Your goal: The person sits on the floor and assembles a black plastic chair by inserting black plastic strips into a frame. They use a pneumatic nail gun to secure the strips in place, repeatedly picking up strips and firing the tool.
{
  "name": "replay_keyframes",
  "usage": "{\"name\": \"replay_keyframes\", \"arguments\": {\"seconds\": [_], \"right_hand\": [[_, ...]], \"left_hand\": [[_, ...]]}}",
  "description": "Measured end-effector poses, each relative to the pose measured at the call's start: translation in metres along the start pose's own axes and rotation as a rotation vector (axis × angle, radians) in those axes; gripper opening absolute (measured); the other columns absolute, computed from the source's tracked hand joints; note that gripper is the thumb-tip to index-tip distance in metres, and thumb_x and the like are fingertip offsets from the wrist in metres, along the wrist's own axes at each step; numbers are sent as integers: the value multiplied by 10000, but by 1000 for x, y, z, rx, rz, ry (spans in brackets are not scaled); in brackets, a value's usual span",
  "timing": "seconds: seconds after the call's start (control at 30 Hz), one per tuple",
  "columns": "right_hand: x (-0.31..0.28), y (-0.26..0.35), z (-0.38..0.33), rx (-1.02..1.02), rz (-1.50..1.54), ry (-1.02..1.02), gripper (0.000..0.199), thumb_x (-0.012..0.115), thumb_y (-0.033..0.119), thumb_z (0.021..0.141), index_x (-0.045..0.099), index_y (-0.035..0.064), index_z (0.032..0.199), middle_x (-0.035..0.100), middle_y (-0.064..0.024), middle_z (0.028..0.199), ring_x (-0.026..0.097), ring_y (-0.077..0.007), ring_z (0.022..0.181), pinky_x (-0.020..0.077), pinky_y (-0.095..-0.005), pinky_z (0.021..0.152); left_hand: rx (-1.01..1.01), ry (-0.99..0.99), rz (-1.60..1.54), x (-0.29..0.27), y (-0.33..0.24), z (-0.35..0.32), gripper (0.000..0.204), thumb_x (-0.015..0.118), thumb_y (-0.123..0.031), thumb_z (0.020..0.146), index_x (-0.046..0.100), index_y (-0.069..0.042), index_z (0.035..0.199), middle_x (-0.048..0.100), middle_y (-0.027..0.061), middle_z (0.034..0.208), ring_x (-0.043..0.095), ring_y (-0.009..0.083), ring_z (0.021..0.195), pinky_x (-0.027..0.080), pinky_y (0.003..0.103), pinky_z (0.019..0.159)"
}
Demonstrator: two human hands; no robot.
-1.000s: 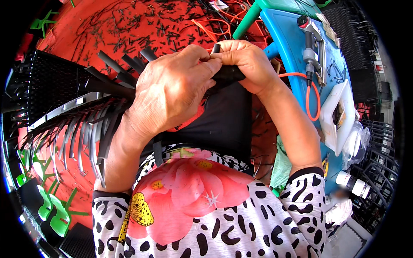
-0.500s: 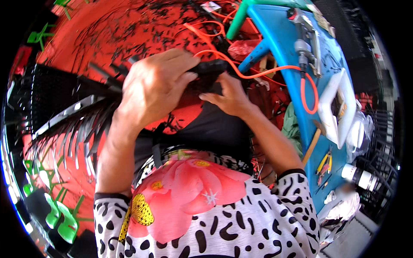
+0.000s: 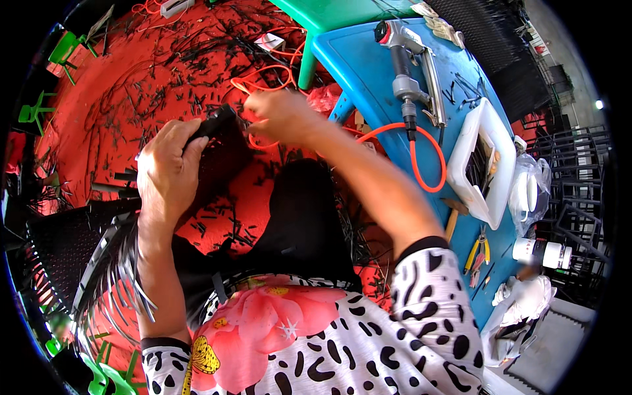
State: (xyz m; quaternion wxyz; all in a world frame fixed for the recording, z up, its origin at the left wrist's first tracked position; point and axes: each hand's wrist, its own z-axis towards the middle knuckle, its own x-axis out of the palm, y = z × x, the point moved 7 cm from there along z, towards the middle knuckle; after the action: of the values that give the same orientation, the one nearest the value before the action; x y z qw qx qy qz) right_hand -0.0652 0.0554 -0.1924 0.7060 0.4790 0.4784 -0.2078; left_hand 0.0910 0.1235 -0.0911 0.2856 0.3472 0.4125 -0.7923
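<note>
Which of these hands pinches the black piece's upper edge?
The left hand, closed on the upper edge of the black piece; the blurred right hand is farther right, off that edge.

A fisheye view looks steeply down from the person's head, near above both hands (image 3: pixel 166 172), left of the blue table (image 3: pixel 365 76).

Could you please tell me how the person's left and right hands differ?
The left hand grips the edge of a black piece; the right hand appears apart from it. The left hand looks fairly sharp; the right hand is blurred. Both are bare and above the red floor.
</note>
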Motion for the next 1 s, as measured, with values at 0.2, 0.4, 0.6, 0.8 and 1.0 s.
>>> {"name": "replay_keyframes", "arguments": {"seconds": [0.2, 0.4, 0.6, 0.8, 1.0], "right_hand": [[-171, -152, -52, 662, -498, -348, 744, 704, 610, 694, 573, 1, 1101, 671, -199, 946, 654, -336, 922, 506, -424, 786], [-148, -266, -77, 904, -310, -141, 683, 796, 511, 613, 619, -82, 904, 655, -228, 882, 661, -316, 811, 499, -402, 709], [-151, -277, -74, 882, -101, -314, 382, 779, 161, 637, 571, -43, 883, 616, -108, 753, 590, -204, 613, 472, -355, 565], [-179, -166, -74, 524, 442, -422, 450, 734, 113, 672, 515, -10, 1045, 620, -77, 741, 602, -139, 605, 480, -276, 518], [-238, -9, -98, -1, 696, -445, 379, 588, 130, 808, 502, -53, 1129, 610, -112, 817, 593, -177, 763, 490, -303, 745]], "left_hand": [[-46, -36, -26, -4, 0, -8, 225, 634, -25, 789, 634, 37, 1005, 635, 161, 868, 638, 300, 780, 490, 311, 697], [-59, -15, 1, -3, -3, -13, 218, 665, -52, 768, 644, 2, 979, 632, 140, 831, 624, 317, 745, 499, 348, 657], [-84, -11, -18, 2, -8, -28, 203, 679, -120, 780, 653, -33, 961, 603, 111, 762, 606, 307, 689, 481, 377, 598], [-83, 25, -20, 10, -11, -34, 221, 667, -182, 797, 648, -51, 974, 606, 117, 784, 610, 328, 732, 486, 405, 630], [-28, 121, -125, 14, -10, -36, 316, 615, -101, 781, 645, -39, 1089, 654, 164, 968, 620, 358, 886, 498, 401, 774]]}}
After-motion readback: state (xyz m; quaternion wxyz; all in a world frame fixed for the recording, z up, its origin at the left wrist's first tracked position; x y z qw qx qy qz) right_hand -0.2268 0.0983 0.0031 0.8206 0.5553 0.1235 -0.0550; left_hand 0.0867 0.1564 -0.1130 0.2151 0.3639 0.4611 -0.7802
